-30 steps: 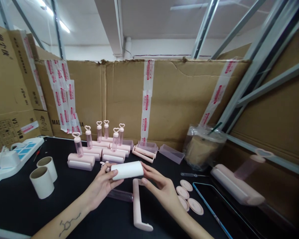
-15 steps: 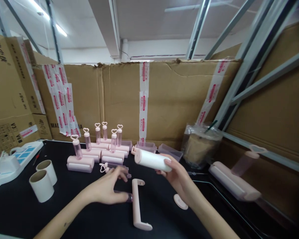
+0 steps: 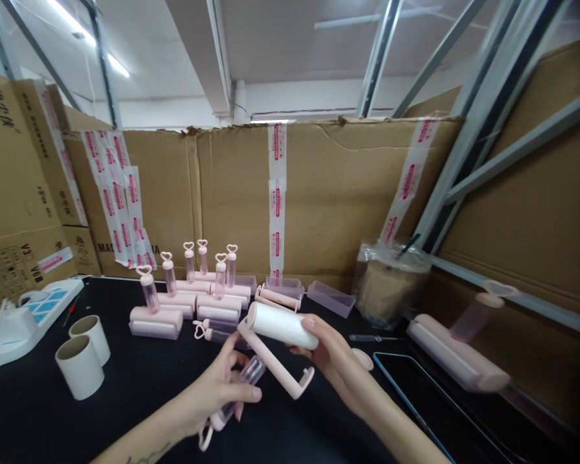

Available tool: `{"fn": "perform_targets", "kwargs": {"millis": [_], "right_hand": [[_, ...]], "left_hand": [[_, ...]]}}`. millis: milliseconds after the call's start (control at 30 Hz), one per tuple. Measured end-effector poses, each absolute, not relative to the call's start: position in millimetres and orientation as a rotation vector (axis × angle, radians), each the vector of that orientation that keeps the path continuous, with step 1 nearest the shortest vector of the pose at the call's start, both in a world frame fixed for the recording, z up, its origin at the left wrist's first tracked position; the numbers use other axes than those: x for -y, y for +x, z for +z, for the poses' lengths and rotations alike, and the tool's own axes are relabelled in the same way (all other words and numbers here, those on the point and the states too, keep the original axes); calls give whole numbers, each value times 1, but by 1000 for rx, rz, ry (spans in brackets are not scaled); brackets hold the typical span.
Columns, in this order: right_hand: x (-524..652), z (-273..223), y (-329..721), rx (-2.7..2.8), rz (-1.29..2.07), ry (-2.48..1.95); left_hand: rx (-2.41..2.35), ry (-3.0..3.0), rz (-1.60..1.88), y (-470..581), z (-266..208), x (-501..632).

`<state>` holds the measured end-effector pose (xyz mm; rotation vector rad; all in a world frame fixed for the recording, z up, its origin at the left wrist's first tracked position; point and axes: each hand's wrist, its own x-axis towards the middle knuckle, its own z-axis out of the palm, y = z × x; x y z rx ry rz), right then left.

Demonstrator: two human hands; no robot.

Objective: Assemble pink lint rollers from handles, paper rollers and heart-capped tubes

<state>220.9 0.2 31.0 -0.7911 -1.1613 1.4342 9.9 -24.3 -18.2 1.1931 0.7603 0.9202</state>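
My left hand (image 3: 217, 390) is closed around the clear pink handle of a lint roller frame (image 3: 276, 366), lifted off the table, its heart-shaped loop hanging below my palm. The frame's long arm slants down to the right. My right hand (image 3: 326, 348) grips the near end of a white sticky-paper roll (image 3: 283, 325) with a pink cap on its far end. The capped end is close to the frame's upper end; I cannot tell whether they touch. Beyond my left hand lies a loose heart-ended handle (image 3: 217, 333). A pink disc (image 3: 363, 359) lies partly hidden behind my right hand.
Several upright lint rollers (image 3: 155, 322) stand at the back left; another lint roller (image 3: 457, 351) sits far right. Two white paper rolls (image 3: 80, 374) and a power strip (image 3: 53, 309) are left. Translucent covers (image 3: 331, 298), a bagged cup (image 3: 389, 290) and a screwdriver (image 3: 370, 338) lie behind.
My left hand has taken hold of the frame's handle and raised and tilted the frame off the table. My right hand has brought the roll slightly left and down, toward the frame.
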Motion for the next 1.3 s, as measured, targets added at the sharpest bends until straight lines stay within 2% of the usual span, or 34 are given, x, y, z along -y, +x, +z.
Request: {"fn": "perform_targets", "kwargs": {"millis": [300, 867, 1067, 1300], "right_hand": [[2, 23, 212, 1352, 1078, -1044], [4, 8, 197, 1339, 1172, -1082], [5, 11, 199, 1227, 1349, -993], [10, 11, 195, 1274, 1309, -967]], "left_hand": [[-706, 1121, 1045, 28, -31, 39], [-696, 1169, 1075, 30, -40, 38], [-616, 1250, 1063, 32, -36, 42], [-616, 1187, 1068, 32, -34, 40]]}}
